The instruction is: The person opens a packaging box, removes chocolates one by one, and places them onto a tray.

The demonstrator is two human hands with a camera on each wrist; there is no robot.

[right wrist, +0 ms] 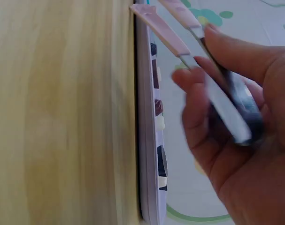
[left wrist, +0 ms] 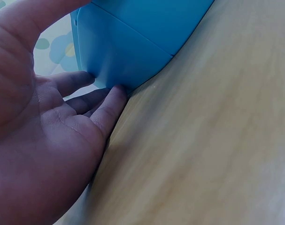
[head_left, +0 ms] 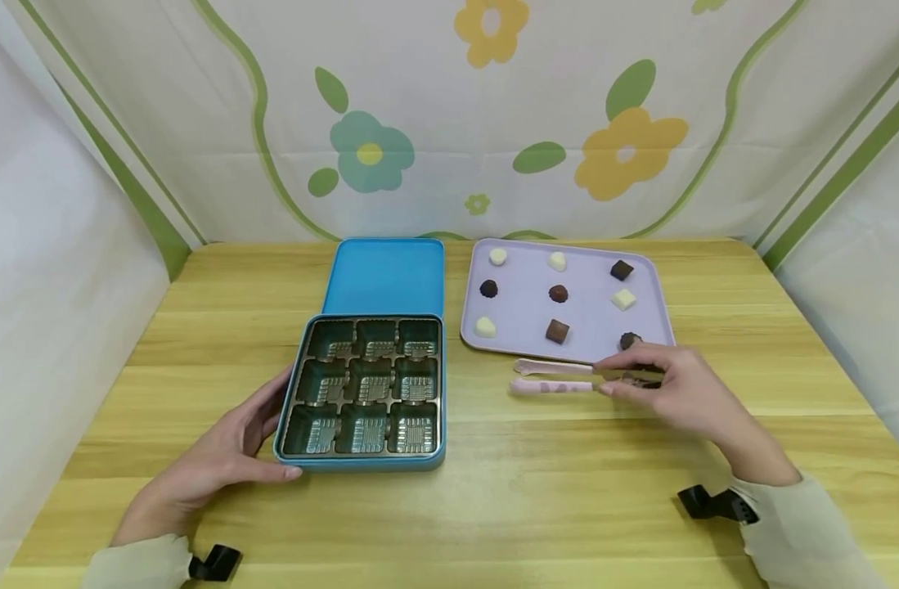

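My right hand holds a pair of metal tongs with pink tips, the arms apart and the tips pointing left. Those tongs lie between thumb and fingers, their dark end in the palm; nothing is between the tips. They are by the near edge of a lilac tray bearing several chocolates, white, brown and dark. My left hand rests against the left side of a blue tin, its thumb at the near corner. Fingertips touch the tin's side low down. A dark divided insert inside has bare compartments.
Behind the tin lies its blue lid, right up against the far rim. The wooden table ends at a flowered cloth backdrop, with white cloth at both sides. One dark chocolate lies close to the right hand.
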